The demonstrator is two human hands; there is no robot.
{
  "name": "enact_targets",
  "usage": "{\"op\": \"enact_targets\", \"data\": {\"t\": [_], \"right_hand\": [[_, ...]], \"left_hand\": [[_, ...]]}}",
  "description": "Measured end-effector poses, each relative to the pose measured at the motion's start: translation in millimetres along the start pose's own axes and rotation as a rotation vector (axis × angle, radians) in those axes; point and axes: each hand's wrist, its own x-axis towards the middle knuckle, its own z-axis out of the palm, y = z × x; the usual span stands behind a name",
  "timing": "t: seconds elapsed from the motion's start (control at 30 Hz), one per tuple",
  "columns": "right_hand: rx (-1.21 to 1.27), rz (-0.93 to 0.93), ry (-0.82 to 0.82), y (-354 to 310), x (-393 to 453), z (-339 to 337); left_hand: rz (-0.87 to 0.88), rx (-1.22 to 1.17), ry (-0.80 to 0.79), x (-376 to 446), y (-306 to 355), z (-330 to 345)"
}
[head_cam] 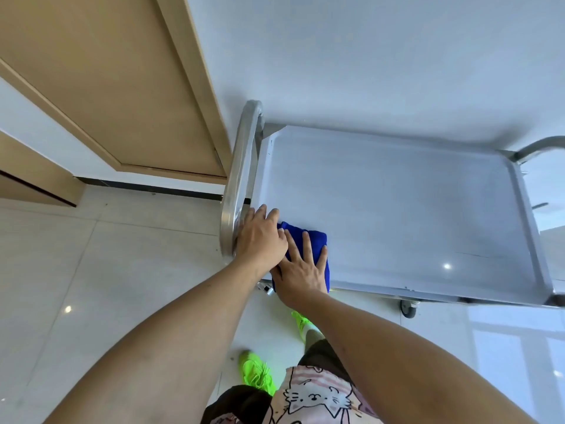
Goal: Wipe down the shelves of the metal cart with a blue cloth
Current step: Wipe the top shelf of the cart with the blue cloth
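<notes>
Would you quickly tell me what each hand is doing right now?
Left hand: fingers loosely curled, resting at the cart handle; whether it grips cannot be told.
Right hand: open, fingers flat, pressing the blue cloth onto the top shelf.

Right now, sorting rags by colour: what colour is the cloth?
Blue cloth, head view.

A tan wooden door point(101, 84) with a matching frame point(195, 71) stands at the upper left, beside a plain white wall point(367, 50). A dark baseboard strip point(146, 188) runs along the foot of the wall. Glossy pale floor tiles point(76, 270) reflect ceiling lights. Two neon green sneakers point(256, 371) stand on the tiles, below a cat-print garment point(315, 396)
</notes>
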Motion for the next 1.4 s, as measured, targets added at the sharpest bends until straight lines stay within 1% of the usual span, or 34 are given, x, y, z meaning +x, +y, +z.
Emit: {"op": "enact_targets", "data": {"t": [0.1,0.17,0.3,0.37,0.43,0.5,0.53,0.67,0.77,0.87,1.0,1.13,1.27,1.3,1.4], "right_hand": [[-0.069,-0.112,0.032,12.5,21.0,-4.3],[-0.122,-0.17,0.043,16.8,39.4,-8.4],[-0.111,-0.195,0.046,21.1,88.4,-24.6],[-0.092,-0.186,0.06,23.3,116.1,-36.3],[-0.084,-0.162,0.079,25.8,145.2,-50.4],[-0.078,-0.138,0.095,29.3,172.9,-64.6],[-0.073,-0.13,0.106,31.4,185.0,-70.4],[-0.079,-0.121,0.15,37.8,225.7,-86.3],[-0.084,-0.101,0.161,38.7,245.7,-92.0],[-0.084,-0.098,0.163,39.7,253.3,-94.7],[-0.069,-0.11,0.17,41.9,251.5,-98.8],[-0.056,-0.081,0.177,49.9,245.0,-102.5],[-0.024,0.009,0.194,69.1,230.3,-104.4],[-0.018,0.034,0.194,75.0,225.5,-104.9],[-0.002,0.079,0.199,94.3,214.6,-108.5]], "left_hand": [[-0.132,-0.072,0.072,17.1,1.6,0.0],[-0.233,-0.189,0.14,26.3,4.3,-0.2],[-0.4,-0.464,0.205,53.5,5.1,1.1],[-0.437,-0.541,0.234,67.9,4.2,2.1],[-0.379,-0.483,0.3,80.7,6.0,5.4],[-0.301,-0.326,0.354,91.3,8.3,9.5],[-0.271,-0.251,0.355,94.8,9.6,11.6],[-0.145,-0.109,0.266,97.8,14.3,25.0],[-0.084,0.002,0.195,93.6,18.5,35.0],[-0.087,0.077,0.12,91.9,22.2,41.7],[-0.082,0.235,0.018,92.1,29.3,52.7],[-0.112,0.278,0.006,93.6,36.1,56.5],[-0.204,0.165,0.012,93.7,56.9,57.3],[-0.195,0.14,0.018,92.7,62.8,57.2],[-0.076,0.117,0.01,90.9,78.6,57.9]]}}
